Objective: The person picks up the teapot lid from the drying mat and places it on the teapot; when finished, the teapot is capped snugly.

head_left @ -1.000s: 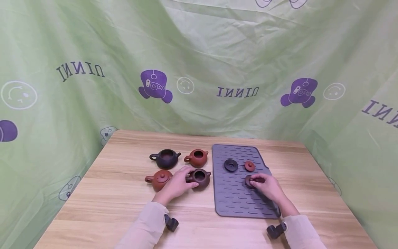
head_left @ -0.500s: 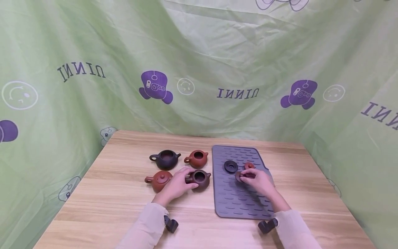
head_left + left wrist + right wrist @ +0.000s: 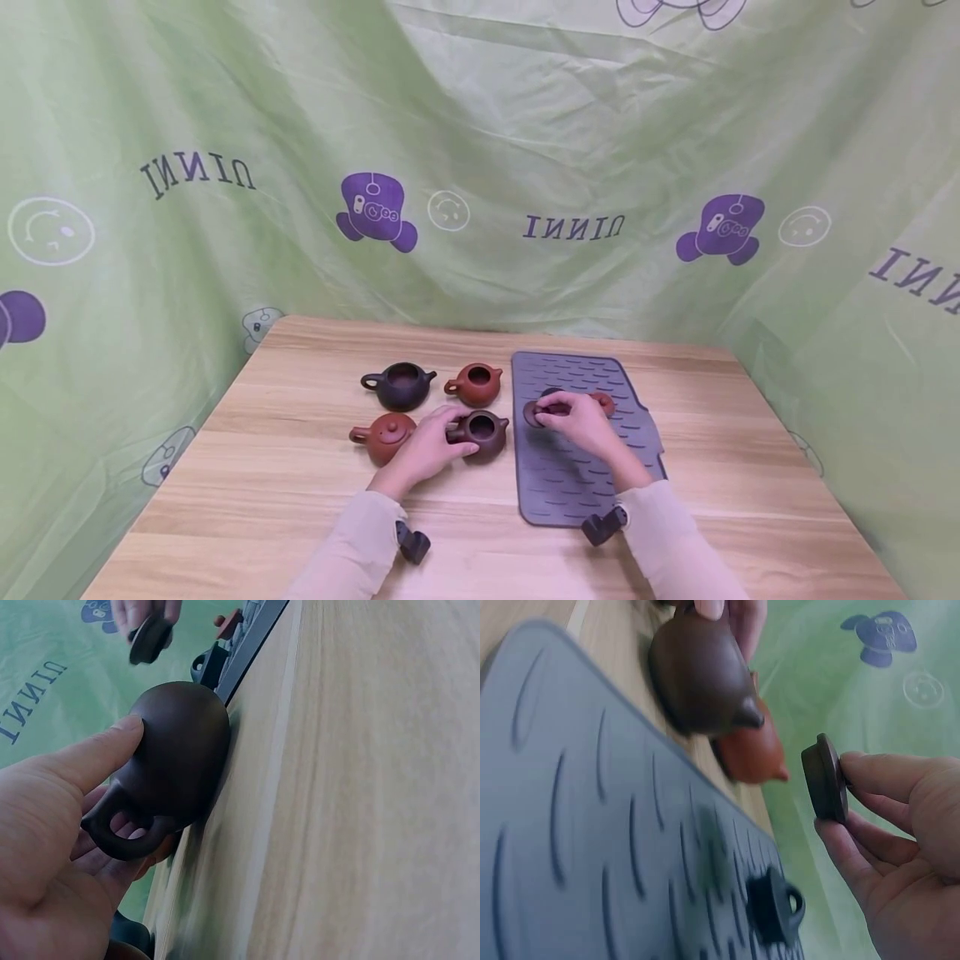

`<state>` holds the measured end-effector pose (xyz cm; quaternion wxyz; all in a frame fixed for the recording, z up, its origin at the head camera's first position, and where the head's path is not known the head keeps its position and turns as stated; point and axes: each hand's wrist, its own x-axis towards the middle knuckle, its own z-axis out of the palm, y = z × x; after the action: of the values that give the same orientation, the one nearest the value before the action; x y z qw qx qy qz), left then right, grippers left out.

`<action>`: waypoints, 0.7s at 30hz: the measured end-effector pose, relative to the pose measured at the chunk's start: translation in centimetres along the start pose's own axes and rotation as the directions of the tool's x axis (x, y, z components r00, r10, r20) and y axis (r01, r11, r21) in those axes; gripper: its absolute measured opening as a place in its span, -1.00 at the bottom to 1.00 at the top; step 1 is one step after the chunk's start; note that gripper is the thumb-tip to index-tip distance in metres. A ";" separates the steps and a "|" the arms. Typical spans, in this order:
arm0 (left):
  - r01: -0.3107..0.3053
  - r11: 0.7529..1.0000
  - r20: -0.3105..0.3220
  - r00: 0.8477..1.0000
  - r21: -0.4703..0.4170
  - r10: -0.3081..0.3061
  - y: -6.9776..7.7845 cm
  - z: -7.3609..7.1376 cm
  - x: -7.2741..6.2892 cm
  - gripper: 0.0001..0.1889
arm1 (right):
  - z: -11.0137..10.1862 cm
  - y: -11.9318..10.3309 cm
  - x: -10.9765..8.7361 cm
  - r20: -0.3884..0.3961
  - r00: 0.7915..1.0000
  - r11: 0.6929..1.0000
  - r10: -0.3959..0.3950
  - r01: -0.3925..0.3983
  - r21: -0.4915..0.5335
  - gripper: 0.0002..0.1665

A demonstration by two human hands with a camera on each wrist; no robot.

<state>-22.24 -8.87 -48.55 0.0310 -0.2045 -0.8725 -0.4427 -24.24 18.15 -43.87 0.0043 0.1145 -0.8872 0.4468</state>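
And across it comes! My right hand [image 3: 577, 419] has swept leftward over the mat [image 3: 555, 496], thumb and fingers pinching the brown lid [image 3: 530, 414], clear of the surface and up by the mat's left edge. Behind it, the black lid [image 3: 776, 907] drops mostly out of head view; the red lid [image 3: 606, 404] sits nearer the mat's right edge. My left hand [image 3: 429, 446] hasn't budged, thumb and fingers gripping the brown teapot [image 3: 491, 446], mouth uncovered, on the worktop [image 3: 465, 533] just beyond that left edge. My judgement: lid and pot are close now, still apart, the lid not yet seated.
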 end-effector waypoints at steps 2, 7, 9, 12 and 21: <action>0.001 1.000 0.001 1.000 0.001 -0.001 0.1 -0.1 0.0 -0.47 | 0.6 -0.5 0.3 0.016 1.000 1.000 -0.014 0.014 0.020 -0.81; -0.001 1.000 0.004 1.000 0.012 0.001 0.2 -0.1 0.0 -0.47 | 1.9 -1.4 0.8 0.040 0.999 0.999 -0.021 0.019 0.038 -0.81; 0.002 1.000 0.006 1.000 0.014 -0.002 0.3 -0.1 0.0 -0.47 | 2.4 -1.7 0.9 0.048 0.998 0.999 -0.028 0.026 0.038 -0.81; 0.004 1.000 0.010 1.000 0.011 -0.005 0.2 -0.1 0.0 -0.47 | 2.9 -2.0 1.1 0.060 0.997 0.998 -0.042 0.040 0.041 -0.80; 0.007 1.000 0.020 1.000 0.008 -0.007 0.3 -0.1 -0.2 -0.48 | 4.3 -2.7 1.3 0.095 0.993 0.997 -0.069 0.066 0.033 -0.83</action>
<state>-22.01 -8.89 -48.29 0.0214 -0.2057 -0.8753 -0.4370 -24.50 12.89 -44.16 -0.0250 0.1658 -0.8754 0.4534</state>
